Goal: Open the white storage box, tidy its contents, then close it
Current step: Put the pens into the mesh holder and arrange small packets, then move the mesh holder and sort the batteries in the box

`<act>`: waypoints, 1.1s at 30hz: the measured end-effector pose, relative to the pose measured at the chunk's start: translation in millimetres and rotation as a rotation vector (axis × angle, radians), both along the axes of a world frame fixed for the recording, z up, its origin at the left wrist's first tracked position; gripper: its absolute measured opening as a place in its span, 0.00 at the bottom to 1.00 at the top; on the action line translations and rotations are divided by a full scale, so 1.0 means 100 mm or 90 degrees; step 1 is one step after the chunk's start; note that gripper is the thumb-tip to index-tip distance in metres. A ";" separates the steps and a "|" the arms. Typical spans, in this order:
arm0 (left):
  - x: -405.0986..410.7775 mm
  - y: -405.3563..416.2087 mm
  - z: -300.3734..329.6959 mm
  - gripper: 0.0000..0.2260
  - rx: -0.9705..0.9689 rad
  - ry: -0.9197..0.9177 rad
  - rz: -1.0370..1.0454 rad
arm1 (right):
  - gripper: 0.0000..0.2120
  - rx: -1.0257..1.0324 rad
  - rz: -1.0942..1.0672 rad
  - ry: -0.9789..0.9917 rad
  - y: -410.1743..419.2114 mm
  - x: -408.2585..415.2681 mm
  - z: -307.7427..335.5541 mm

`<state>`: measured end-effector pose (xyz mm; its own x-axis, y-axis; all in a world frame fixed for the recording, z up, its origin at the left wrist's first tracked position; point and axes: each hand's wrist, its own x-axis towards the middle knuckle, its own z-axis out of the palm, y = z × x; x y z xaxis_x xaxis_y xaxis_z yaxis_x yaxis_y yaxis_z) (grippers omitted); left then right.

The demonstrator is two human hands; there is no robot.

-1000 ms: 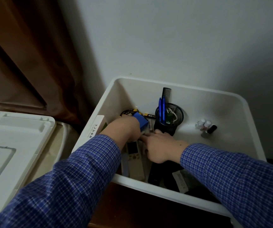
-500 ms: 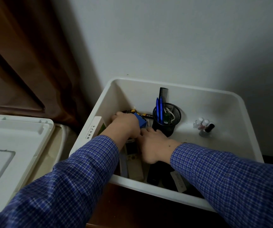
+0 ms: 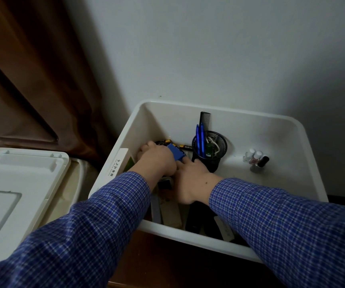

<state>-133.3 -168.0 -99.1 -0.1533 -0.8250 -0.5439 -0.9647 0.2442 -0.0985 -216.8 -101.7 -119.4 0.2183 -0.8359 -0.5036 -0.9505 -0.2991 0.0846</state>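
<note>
Head view. A plain pale wall (image 3: 229, 48) forms the backdrop; a brown curtain (image 3: 32, 69) hangs in folds at the left. Dark brown wood (image 3: 157, 256) shows below the near edge of the box.

The white storage box (image 3: 304, 163) stands open against the wall, right of centre. It is smooth moulded plastic with rounded corners and a rolled rim. Its lid (image 3: 11, 194), flat white plastic with a recessed panel, lies well apart at the left.

Inside, a black wire-mesh pen cup (image 3: 211, 154) stands upright holding two blue pens (image 3: 200, 138); a black comb (image 3: 204, 119) rises behind it. Three small bottles (image 3: 255, 159) are grouped at the right. A pale remote control (image 3: 170, 213) and dark flat items lie along the near wall.

The left hand (image 3: 157, 161) is curled around a blue block (image 3: 176, 153) near the left wall. The right hand (image 3: 194, 179) rests knuckles-up beside it, touching the left hand; its fingers are hidden, so its grasp cannot be determined. Both sleeves are blue checked fabric.
</note>
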 end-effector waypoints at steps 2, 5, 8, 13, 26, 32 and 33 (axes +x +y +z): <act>-0.01 0.00 0.00 0.19 0.002 0.009 -0.007 | 0.36 0.018 0.010 0.026 -0.02 0.03 0.02; -0.02 0.01 -0.01 0.17 0.011 0.030 -0.007 | 0.34 0.040 0.017 0.038 -0.05 0.08 0.02; -0.01 0.01 0.00 0.15 0.007 0.035 -0.015 | 0.34 0.047 -0.002 0.008 -0.07 0.09 -0.01; -0.01 -0.01 0.01 0.16 -0.021 0.027 -0.053 | 0.33 0.060 -0.030 -0.037 -0.07 0.10 -0.02; 0.02 -0.04 0.00 0.21 -0.080 0.115 0.015 | 0.29 0.081 0.011 0.072 -0.05 0.16 0.18; 0.03 -0.01 0.08 0.06 -0.164 0.181 0.082 | 0.17 0.042 0.066 0.105 0.05 0.22 0.33; 0.03 0.00 0.09 0.03 -0.171 0.196 0.099 | 0.14 0.023 0.043 0.061 0.08 0.20 0.39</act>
<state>-129.9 -168.5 -90.6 -0.1373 -0.9573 -0.2545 -0.9822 0.0983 0.1600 -196.5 -93.5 -80.1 0.2231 -0.8023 -0.5537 -0.9163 -0.3664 0.1616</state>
